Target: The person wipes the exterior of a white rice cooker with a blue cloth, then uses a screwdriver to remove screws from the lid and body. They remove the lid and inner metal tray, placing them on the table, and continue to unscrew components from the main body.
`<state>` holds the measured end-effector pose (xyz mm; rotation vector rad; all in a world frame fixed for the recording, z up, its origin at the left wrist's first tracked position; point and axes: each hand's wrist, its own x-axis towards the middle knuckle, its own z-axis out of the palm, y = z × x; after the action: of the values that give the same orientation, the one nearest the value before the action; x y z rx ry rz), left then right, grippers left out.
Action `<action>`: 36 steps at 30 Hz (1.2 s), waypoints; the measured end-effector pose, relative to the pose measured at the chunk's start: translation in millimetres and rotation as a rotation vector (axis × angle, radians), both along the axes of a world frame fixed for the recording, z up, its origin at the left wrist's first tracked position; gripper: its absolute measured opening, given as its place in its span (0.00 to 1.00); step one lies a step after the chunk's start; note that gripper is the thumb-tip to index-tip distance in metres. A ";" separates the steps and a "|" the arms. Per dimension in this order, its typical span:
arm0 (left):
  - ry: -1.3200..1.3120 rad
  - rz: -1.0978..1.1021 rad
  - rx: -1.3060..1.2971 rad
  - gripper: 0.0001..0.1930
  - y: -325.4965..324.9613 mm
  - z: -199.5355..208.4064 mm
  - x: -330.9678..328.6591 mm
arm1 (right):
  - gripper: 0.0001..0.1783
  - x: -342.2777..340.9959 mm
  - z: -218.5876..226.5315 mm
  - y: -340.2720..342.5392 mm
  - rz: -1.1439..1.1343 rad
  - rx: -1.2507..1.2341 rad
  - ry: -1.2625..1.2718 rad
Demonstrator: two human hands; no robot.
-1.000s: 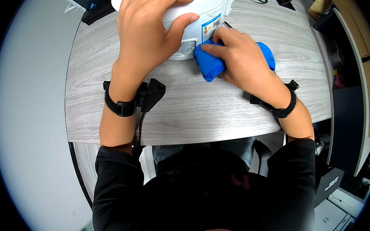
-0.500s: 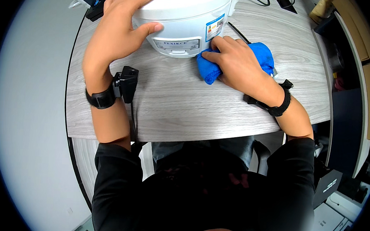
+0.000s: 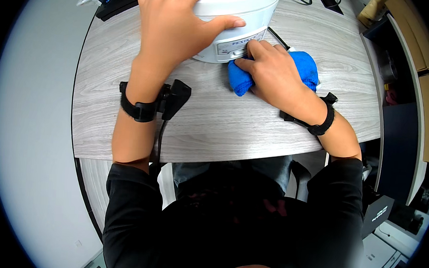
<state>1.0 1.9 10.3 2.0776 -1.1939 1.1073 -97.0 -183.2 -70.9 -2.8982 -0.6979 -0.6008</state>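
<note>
- i see my left hand spread wide over the top and front of the white cooker at the upper middle of the frame, thumb stretched along its front wall, palm pressing on the lid.
- my right hand is just right of centre in the upper half, fingers closed around a bunched blue cloth, pushing it against the lower front of the cooker where it meets the table.
- the cloth shows on both sides of that hand: a rounded wad toward the centre of the frame, a larger fold toward the right.
- the cooker stands on the grey wood-grain table, partly cut off by the top edge of the frame.
- both wrists wear black straps; the left wrist strap carries a small black box with a cable running down toward the lower edge of the table.
- a thin black cord lies on the table just right of the cooker, running toward the upper right.
- a dark flat object sits at the table's upper left rim; i cannot tell what it is.
</note>
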 end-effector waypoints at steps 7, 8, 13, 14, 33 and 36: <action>-0.131 0.003 -0.044 0.30 -10.3 -7.6 0.8 | 0.15 -3.5 4.2 4.0 0.064 0.021 -0.023; -0.127 -0.005 -0.043 0.30 -10.8 -7.4 -0.2 | 0.17 -4.6 7.0 4.7 0.091 0.034 -0.031; -0.109 -0.018 -0.055 0.29 -9.8 -8.3 -2.0 | 0.22 -8.6 31.8 12.2 0.126 0.136 -0.196; -0.106 -0.021 -0.058 0.29 -9.7 -8.9 -1.9 | 0.23 -8.3 33.7 12.9 0.112 0.136 -0.244; 0.040 -0.124 0.078 0.25 17.0 -4.1 24.3 | 0.26 -5.4 53.0 -25.3 -0.100 0.005 -0.215; 0.039 -0.104 0.119 0.24 19.3 -1.1 23.3 | 0.27 -2.2 53.1 -32.4 -0.117 0.021 -0.207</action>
<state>24.3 21.3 9.3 2.0881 -1.3616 0.9652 -99.2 -215.6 -17.8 -2.9001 -0.5418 -0.9258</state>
